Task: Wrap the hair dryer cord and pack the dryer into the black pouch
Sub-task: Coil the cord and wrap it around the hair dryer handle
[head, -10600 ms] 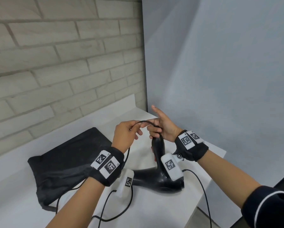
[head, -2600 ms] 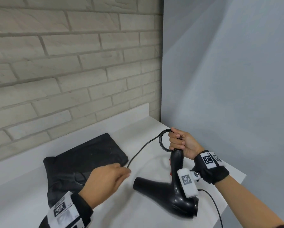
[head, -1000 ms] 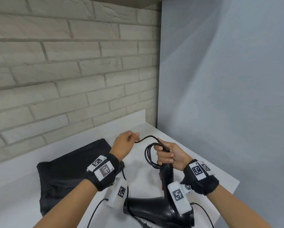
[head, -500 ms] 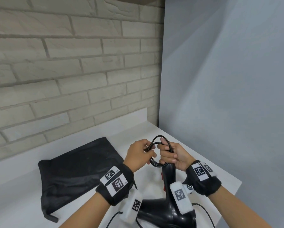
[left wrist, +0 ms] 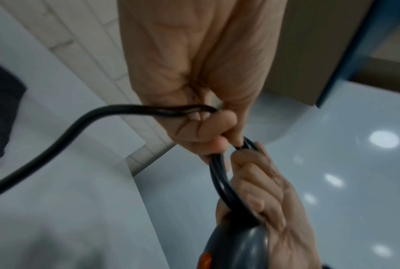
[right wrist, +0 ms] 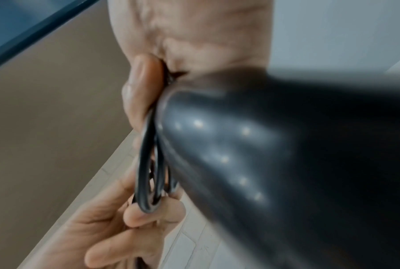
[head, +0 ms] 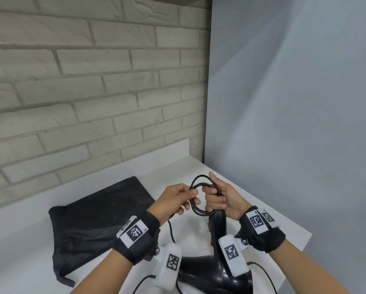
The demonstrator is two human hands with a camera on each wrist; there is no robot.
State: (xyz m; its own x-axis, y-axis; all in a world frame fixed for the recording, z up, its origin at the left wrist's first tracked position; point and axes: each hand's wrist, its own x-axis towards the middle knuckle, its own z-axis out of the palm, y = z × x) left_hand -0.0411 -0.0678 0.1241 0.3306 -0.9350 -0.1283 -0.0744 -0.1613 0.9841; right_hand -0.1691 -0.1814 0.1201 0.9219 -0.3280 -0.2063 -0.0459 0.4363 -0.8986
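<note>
Both hands are busy winding. Her right hand point(head: 224, 200) grips the dryer point(head: 218, 270) by its handle and pinches the loops of cord point(head: 195, 209) against it. Just beside it, the left hand point(head: 175, 199) pinches the loose cord. Next, another loop probably goes on. Left of both hands, the black pouch point(head: 97, 217) lies flat on the table point(head: 262, 213), waiting.

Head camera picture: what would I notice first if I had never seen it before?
Probably the two hands meeting in the middle over the white counter: the left hand pinches a black cord coiled into loops, and the right hand holds those loops against the upright handle of a shiny black hair dryer. To the left, a flat black pouch lies by the brick wall.
</note>
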